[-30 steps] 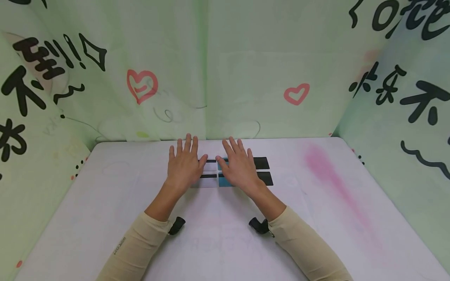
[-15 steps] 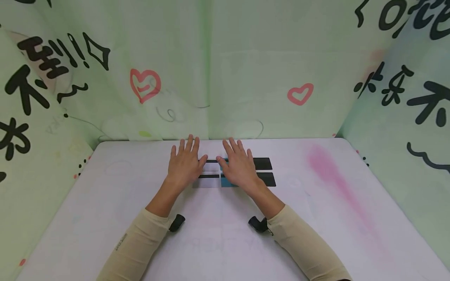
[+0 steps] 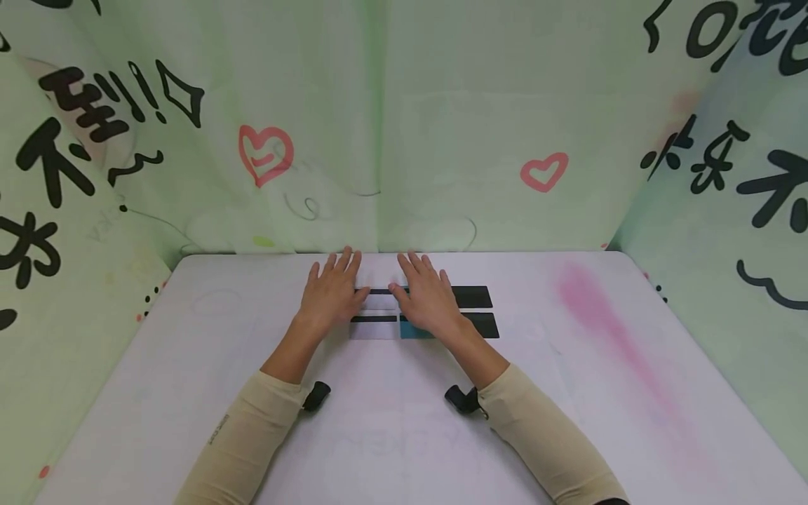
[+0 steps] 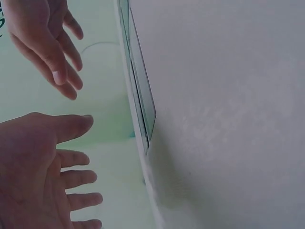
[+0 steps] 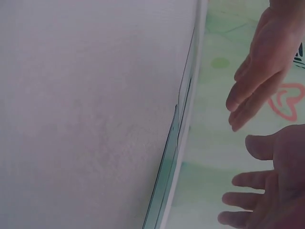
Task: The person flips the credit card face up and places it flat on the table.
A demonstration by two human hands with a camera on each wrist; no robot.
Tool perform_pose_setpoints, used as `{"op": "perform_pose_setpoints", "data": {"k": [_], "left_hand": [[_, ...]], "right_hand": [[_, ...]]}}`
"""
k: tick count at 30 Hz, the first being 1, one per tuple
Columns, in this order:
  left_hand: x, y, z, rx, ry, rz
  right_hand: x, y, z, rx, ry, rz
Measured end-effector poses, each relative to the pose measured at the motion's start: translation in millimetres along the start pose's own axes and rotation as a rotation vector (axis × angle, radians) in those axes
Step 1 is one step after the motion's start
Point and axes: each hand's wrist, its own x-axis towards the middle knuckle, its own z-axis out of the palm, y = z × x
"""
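Several flat rectangular, card-like pieces lie in two rows near the table's far edge. On the left are a lower pale piece with a black strip (image 3: 374, 330) and an upper pale piece (image 3: 381, 302). To the right show a blue part (image 3: 414, 331), a lower black part (image 3: 483, 325) and an upper black part (image 3: 475, 297); my right hand hides how they join. My left hand (image 3: 331, 298) and right hand (image 3: 431, 301) hover above these pieces, palms down, fingers straight and spread. Both wrist views show the left hand (image 4: 33, 176) and right hand (image 5: 290, 181) raised off the table, holding nothing.
A white table (image 3: 189, 393) with a pink smear (image 3: 606, 330) stretches around the pieces. Pale green curtain (image 3: 442, 140) with black writing and red hearts encloses the back and sides. Black wrist cameras (image 3: 317, 396) stick out from both beige sleeves (image 3: 246, 435).
The head view has shifted slightly, so the table and pieces sit a little further right in it. Both hands stay over the pieces, nearly still; no piece has visibly moved on the table.
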Motion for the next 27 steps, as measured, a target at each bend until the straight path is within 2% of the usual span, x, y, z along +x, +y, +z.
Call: {"op": "perform_pose_setpoints", "data": {"k": [8, 12, 17, 27], "left_hand": [[5.9, -5.2, 3.0, -0.027, -0.024, 0.028], [8.9, -8.3, 5.4, -0.024, -0.032, 0.034], [12.7, -10.6, 6.8, -0.017, -0.031, 0.071], [16.5, -12.7, 3.8, -0.028, -0.095, 0.111]], "right_hand": [[7.6, -1, 0, 0.014, -0.05, -0.032], [9.9, -4, 0, 0.016, -0.071, -0.02], [13.1, -6, -2, 0.027, -0.098, -0.001], [27.6, -7, -6, -0.038, -0.182, -0.017]]}}
